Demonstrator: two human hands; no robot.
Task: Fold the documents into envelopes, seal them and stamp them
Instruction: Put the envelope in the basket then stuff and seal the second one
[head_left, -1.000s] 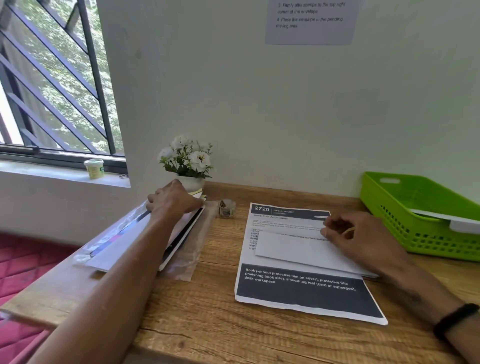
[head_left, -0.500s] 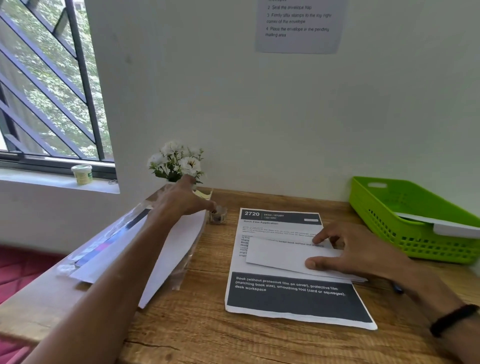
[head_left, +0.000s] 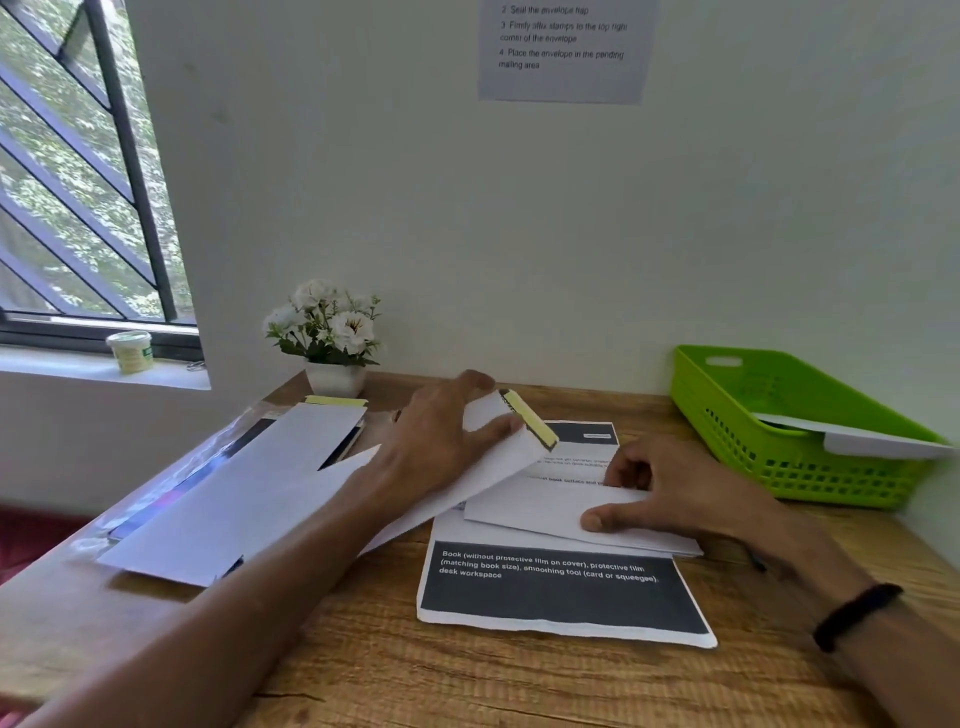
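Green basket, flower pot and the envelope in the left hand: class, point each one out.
Green basket (head_left: 727, 415): head view, front-left wall.
Flower pot (head_left: 335, 378): head view, white front face.
Envelope (head_left: 493, 457): head view, white face below the yellow strip.

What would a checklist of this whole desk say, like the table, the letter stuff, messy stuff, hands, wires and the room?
Surface: wooden desk, bare grain at the near edge.
Job's things: printed document lies flat; folded paper on it; envelope with a yellow strip lifted above; envelope stack at left.
Clutter: flower pot, green basket holding an envelope.
Grippers: left hand grips the envelope; right hand presses the folded paper.
Cables: nothing seen.
Surroundings: wall notice, barred window, small tub on the sill.
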